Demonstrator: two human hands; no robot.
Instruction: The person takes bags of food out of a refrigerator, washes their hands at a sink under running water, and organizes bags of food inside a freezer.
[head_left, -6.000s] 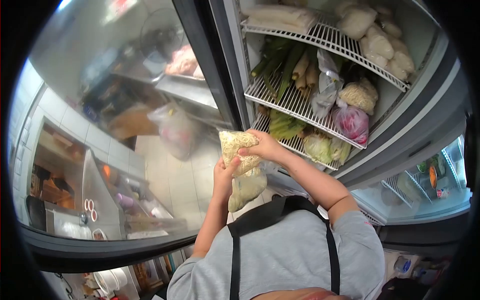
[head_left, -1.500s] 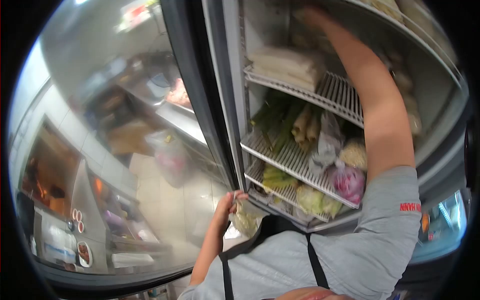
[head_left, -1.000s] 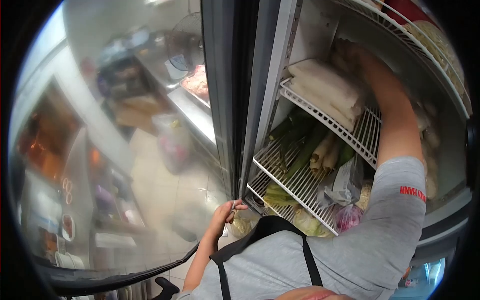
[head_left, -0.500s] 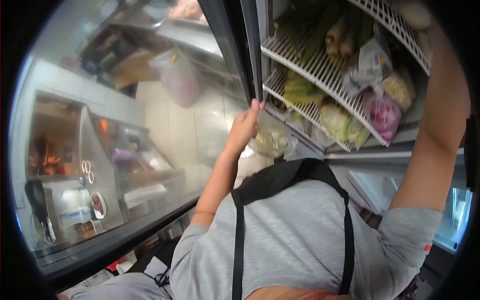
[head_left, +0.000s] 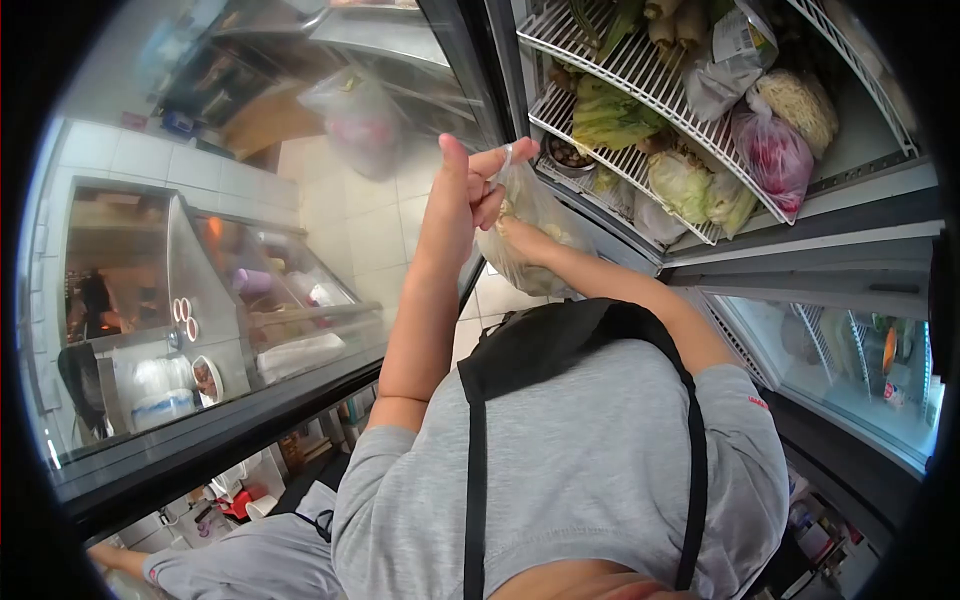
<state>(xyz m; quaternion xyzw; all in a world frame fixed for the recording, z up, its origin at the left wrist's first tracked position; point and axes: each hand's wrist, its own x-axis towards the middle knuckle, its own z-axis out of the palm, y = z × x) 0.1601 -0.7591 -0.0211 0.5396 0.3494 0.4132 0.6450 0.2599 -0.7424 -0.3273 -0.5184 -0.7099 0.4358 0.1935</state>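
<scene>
White wire fridge shelves (head_left: pixel 610 68), with a translucent plastic bag of pale yellow contents (head_left: pixel 545 262) hanging before them

The shelves bear green leafy vegetables (head_left: pixel 612 115) and a clear bag of purple-pink contents (head_left: pixel 772 155); a large glass door (head_left: pixel 345 225) stands to their left. Over the tiled floor (head_left: pixel 490 297), the left hand (head_left: pixel 472 185) hooks the translucent bag's handle on its outstretched index finger, thumb raised, other fingers curled. The right hand (head_left: pixel 522 242) is at the bag's side; how far closed, or whether inside, I cannot tell

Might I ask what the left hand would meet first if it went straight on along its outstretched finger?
The left hand would probably meet the bowl low in the fridge, though depth is unclear; a shelf edge may come first.
</scene>
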